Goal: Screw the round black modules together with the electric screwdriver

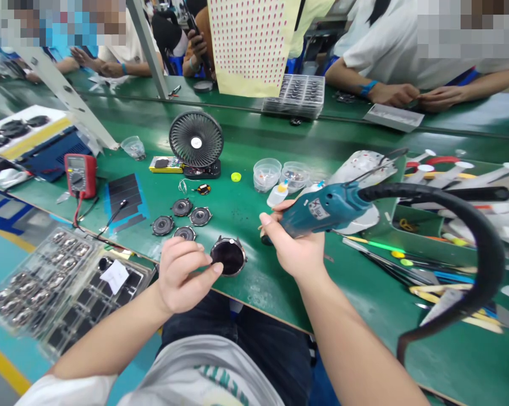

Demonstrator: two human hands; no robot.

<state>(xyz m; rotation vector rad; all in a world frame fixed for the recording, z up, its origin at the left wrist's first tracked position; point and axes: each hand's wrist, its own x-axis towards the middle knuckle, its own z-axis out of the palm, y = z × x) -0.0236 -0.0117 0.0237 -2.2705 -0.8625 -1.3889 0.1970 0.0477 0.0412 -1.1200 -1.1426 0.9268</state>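
Note:
My left hand (183, 273) pinches the rim of a round black speaker part (229, 256) that lies near the front edge of the green table (254, 169). My right hand (294, 242) is wrapped around a blue electric screwdriver (326, 210), its tip pointing left and down toward that part. A thick black cable (487, 237) loops from the tool's rear over my right forearm. Several small round speakers (182, 217) lie just beyond my left hand.
A small black fan (196, 140), a red multimeter (80, 175), two clear cups (267, 172) and a glue bottle (277, 195) stand behind. Tweezers and tools (428, 270) lie right. Part trays (43, 287) sit lower left. Other people sit across the table.

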